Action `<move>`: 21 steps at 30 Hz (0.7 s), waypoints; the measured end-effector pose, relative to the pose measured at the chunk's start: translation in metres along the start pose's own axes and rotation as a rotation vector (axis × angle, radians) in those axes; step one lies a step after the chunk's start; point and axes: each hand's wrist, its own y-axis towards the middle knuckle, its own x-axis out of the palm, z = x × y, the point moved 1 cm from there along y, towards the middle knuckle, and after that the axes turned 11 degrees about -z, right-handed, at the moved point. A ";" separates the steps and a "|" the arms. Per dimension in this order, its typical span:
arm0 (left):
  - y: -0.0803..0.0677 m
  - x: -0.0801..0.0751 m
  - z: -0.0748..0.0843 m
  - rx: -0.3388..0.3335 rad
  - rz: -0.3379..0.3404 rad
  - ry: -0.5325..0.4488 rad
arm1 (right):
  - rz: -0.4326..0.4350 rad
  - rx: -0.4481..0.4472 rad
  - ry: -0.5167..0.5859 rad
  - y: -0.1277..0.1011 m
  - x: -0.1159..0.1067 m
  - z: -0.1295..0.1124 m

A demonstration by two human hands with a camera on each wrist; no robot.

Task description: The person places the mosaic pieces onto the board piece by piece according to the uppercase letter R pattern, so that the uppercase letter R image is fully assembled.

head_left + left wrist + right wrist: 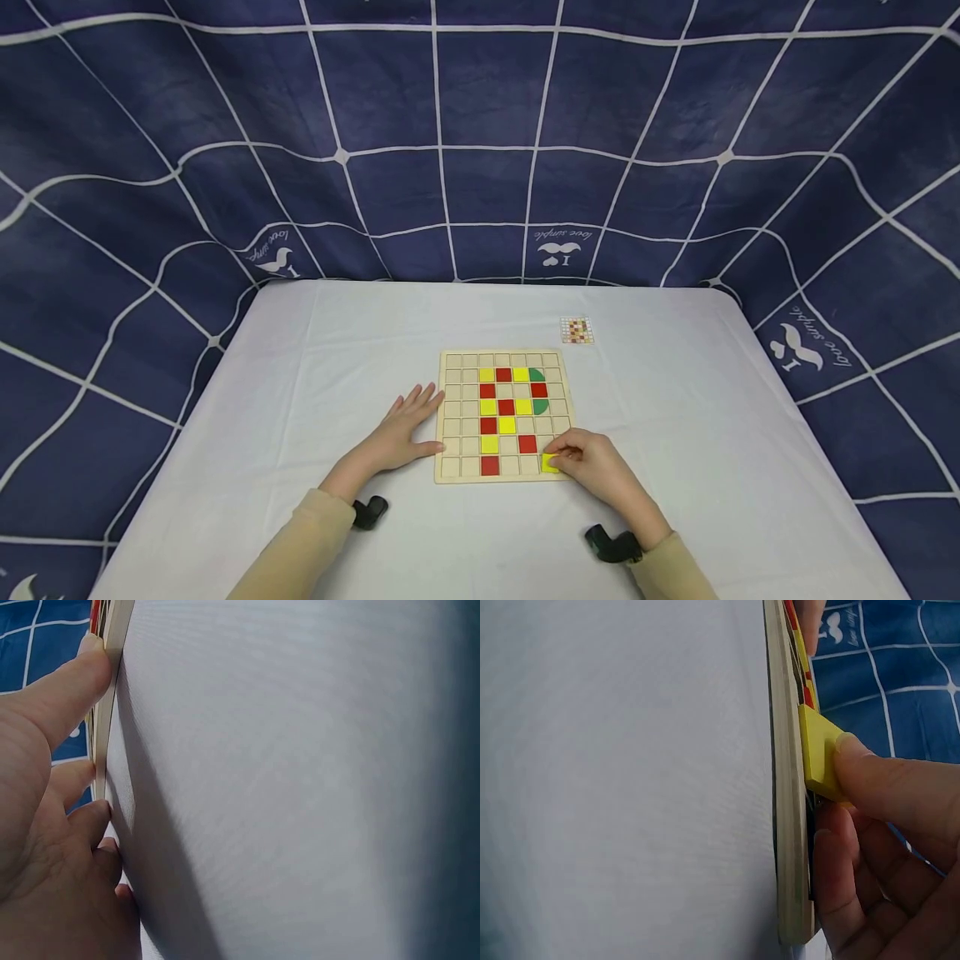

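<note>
A square wooden grid board (452, 426) lies on the table, with red and yellow square tiles and two green rounded-corner tiles set in several cells. My left hand (397, 435) rests at the board's left side, fingers spread; in the left wrist view its thumb (71, 686) touches the board's edge (115, 645). At the front right corner of the board, my right hand (596, 465) pinches a yellow square tile (550, 463). The right wrist view shows this tile (819, 750) tilted at the board's edge (784, 825), under the thumb.
A small printed card (577, 330) with a coloured grid pattern lies behind the board, to the right. White cloth (360, 333) covers the table. Dark blue curtains (487, 192) with white lines surround it. A black wrist device (613, 545) sits by each wrist.
</note>
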 end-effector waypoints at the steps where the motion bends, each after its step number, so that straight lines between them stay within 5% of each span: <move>1: 0.000 0.000 0.000 -0.001 -0.002 -0.001 | 0.000 -0.005 -0.005 0.000 0.000 0.000; 9: 0.000 0.001 -0.001 -0.015 0.007 -0.004 | 0.025 -0.055 -0.066 0.001 0.004 0.001; 21: -0.002 0.002 -0.001 -0.012 -0.002 -0.022 | 0.028 -0.007 -0.010 0.002 0.000 -0.001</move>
